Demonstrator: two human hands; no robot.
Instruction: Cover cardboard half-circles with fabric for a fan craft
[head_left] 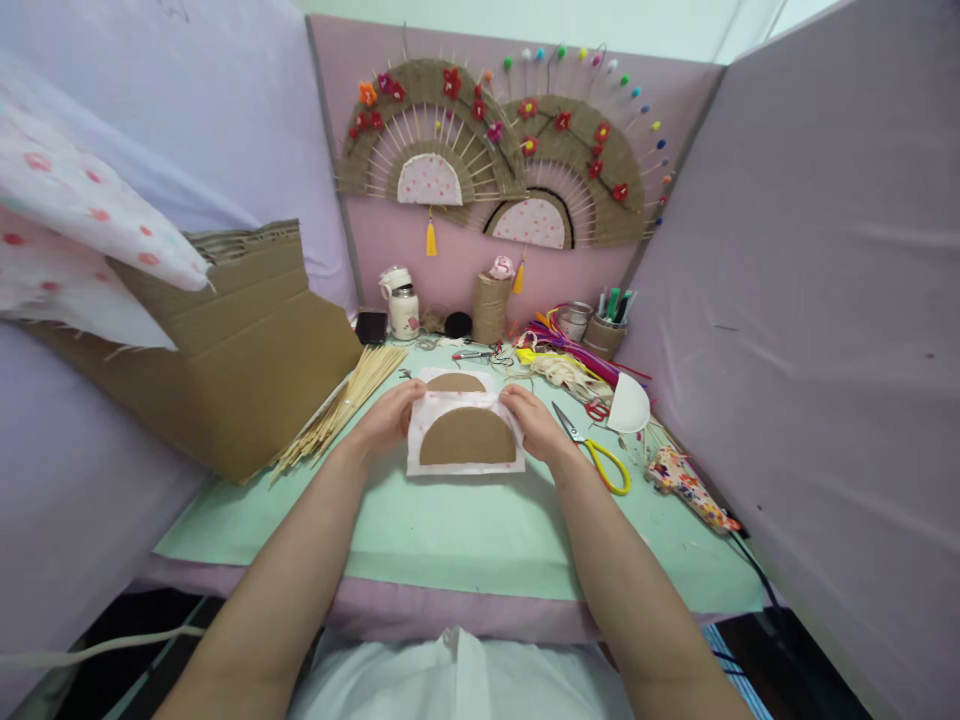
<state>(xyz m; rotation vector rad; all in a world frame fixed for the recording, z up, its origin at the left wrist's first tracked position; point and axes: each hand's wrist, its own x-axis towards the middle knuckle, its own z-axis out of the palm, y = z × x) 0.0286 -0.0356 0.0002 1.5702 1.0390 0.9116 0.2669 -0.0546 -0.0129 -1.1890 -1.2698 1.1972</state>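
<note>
A piece of white dotted fabric [414,455] with a brown cardboard half-circle [469,437] on it is stretched between my hands at the middle of the table. My left hand [390,410] pinches its upper left corner. At the upper right corner, my right hand [534,418] grips the same fabric. Just behind it is a second cardboard half-circle [456,383] on similar fabric, partly covered by the front piece. To the right of my right hand lie yellow-handled scissors [604,460], blades apart.
Bamboo sticks [345,400] and a large cardboard sheet [247,350] are on the left. A patterned glue gun [690,487] with a cord lies right, near a white half-circle [629,404]. A bottle [403,305] and pen holder [607,333] stand behind, below decorated fans [566,170].
</note>
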